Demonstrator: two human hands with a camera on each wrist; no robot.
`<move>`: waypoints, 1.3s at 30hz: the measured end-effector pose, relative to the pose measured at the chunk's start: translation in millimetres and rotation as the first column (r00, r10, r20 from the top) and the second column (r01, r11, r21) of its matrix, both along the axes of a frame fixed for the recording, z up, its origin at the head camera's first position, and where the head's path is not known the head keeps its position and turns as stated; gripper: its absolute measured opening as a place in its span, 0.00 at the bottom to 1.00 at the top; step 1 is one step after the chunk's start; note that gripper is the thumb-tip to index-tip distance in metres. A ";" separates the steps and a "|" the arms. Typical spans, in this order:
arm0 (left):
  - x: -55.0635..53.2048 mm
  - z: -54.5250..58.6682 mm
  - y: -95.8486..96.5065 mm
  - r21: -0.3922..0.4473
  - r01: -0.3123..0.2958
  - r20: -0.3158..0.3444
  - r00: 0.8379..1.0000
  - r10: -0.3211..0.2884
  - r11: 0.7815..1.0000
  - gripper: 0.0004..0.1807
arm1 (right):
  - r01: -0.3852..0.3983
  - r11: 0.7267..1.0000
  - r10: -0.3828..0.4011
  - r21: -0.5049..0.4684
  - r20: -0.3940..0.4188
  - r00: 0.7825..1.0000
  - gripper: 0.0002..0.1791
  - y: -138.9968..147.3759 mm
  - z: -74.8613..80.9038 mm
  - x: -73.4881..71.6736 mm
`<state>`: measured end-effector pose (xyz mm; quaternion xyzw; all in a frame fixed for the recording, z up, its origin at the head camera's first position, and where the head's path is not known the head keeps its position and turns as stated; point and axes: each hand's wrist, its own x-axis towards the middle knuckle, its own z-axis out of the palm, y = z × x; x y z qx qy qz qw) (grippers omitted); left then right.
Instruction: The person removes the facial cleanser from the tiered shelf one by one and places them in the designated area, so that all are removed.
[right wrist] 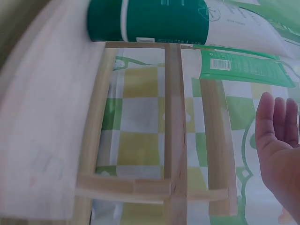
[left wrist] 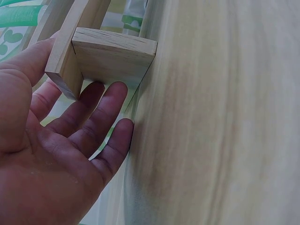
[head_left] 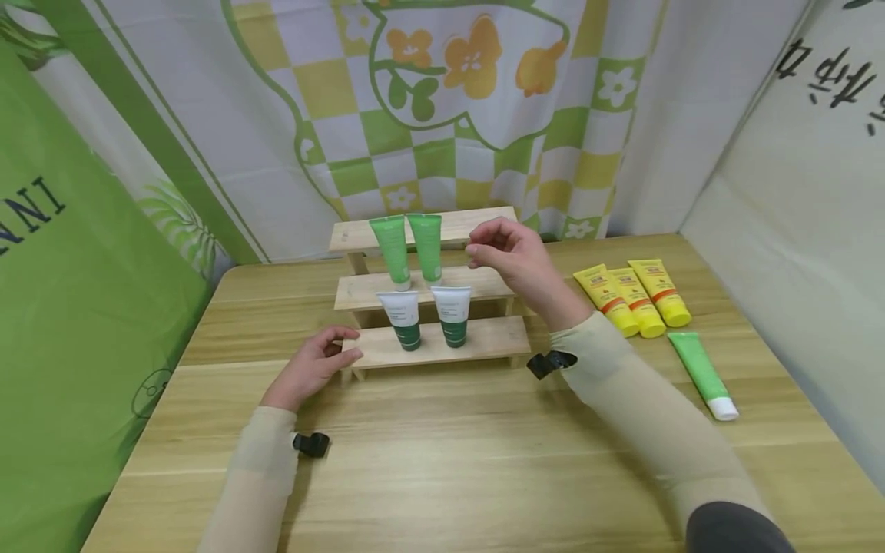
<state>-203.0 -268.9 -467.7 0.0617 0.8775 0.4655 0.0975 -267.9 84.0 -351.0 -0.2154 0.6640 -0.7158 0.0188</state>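
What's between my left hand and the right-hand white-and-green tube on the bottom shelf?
The other white-and-green tube stands between your left hand and that one, on the bottom shelf; the head view shows it.

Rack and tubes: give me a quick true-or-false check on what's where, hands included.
1. Two white-and-green tubes stand on the bottom shelf. True.
2. The yellow tubes stand on the top shelf. False: all three lie on the table.
3. Two green tubes stand on the middle shelf. True.
4. The right hand grips a tube. False: it holds nothing.
5. The left hand is at the bottom shelf's left end. True.
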 end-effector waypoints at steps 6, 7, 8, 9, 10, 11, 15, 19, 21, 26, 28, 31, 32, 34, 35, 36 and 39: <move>-0.1 1.9 2.4 0.008 0.002 0.010 1.000 -0.002 1.000 0.22 | 0.001 1.000 0.000 0.011 -0.006 1.000 0.12 -13.4 3.3 -11.4; -0.2 0.8 2.1 0.009 0.003 0.006 1.000 -0.003 1.000 0.22 | 0.001 1.000 -0.001 0.016 -0.006 1.000 0.12 -15.1 3.0 -13.1; -0.5 -0.5 1.6 0.008 0.005 0.001 1.000 -0.005 1.000 0.23 | 0.003 1.000 -0.003 0.021 -0.007 1.000 0.13 -16.8 2.8 -14.6; -0.6 -1.5 1.1 0.006 0.007 -0.004 1.000 -0.007 1.000 0.23 | 0.006 1.000 -0.006 0.029 -0.007 1.000 0.14 -18.5 2.3 -16.2; -0.6 -1.9 0.9 0.001 0.009 -0.009 1.000 -0.009 1.000 0.23 | 0.013 0.999 -0.013 0.042 -0.007 1.000 0.14 -20.0 1.9 -17.8; -0.3 -0.6 1.4 0.007 0.010 -0.007 1.000 -0.010 1.000 0.23 | 0.019 0.998 -0.018 0.052 -0.006 1.000 0.14 -21.5 1.7 -19.3; 5.7 14.8 6.7 0.015 0.011 0.013 1.000 -0.012 1.000 0.22 | 0.037 0.996 -0.037 0.082 -0.009 0.999 0.14 -27.5 2.7 -23.4; 11.4 27.2 11.4 0.017 0.011 0.031 0.999 -0.012 1.000 0.22 | 0.051 0.993 -0.050 0.106 -0.015 0.999 0.15 -32.0 3.4 -25.2; 12.0 28.5 12.0 0.014 0.011 0.033 0.999 -0.011 1.000 0.22 | 0.056 0.992 -0.055 0.113 -0.012 0.998 0.15 -34.0 3.5 -25.9; 11.1 27.8 11.9 0.018 0.012 0.033 0.999 -0.012 1.000 0.21 | 0.064 0.989 -0.064 0.130 -0.005 0.998 0.14 -37.8 4.4 -27.1; 10.7 27.2 11.8 0.017 0.012 0.030 0.999 -0.013 1.000 0.21 | 0.068 0.988 -0.068 0.138 -0.006 0.998 0.14 -38.8 4.8 -27.7; 10.7 27.4 11.9 0.011 0.012 0.027 1.000 -0.012 1.000 0.21 | 0.077 0.986 -0.077 0.147 -0.010 0.997 0.13 -40.0 4.8 -28.6; 10.7 27.5 11.9 0.009 0.011 0.028 1.000 -0.011 1.000 0.21 | 0.080 0.986 -0.079 0.147 -0.012 0.997 0.13 -40.3 4.7 -29.0; 10.8 27.9 11.9 0.009 0.011 0.031 0.999 -0.011 1.000 0.21 | 0.087 0.986 -0.086 0.141 -0.013 0.996 0.13 -40.6 4.5 -29.7; 11.0 28.2 11.7 0.010 0.011 0.033 0.999 -0.011 1.000 0.21 | 0.090 0.987 -0.089 0.135 -0.013 0.996 0.13 -40.7 4.4 -29.9; 11.0 28.3 11.5 0.009 0.011 0.034 0.999 -0.011 1.000 0.21 | 0.095 0.987 -0.094 0.130 -0.012 0.995 0.13 -40.5 4.2 -30.3; 11.3 28.9 10.8 0.008 0.011 0.036 0.999 -0.012 1.000 0.21 | 0.117 0.988 -0.117 0.104 -0.006 0.993 0.14 -39.2 3.9 -31.3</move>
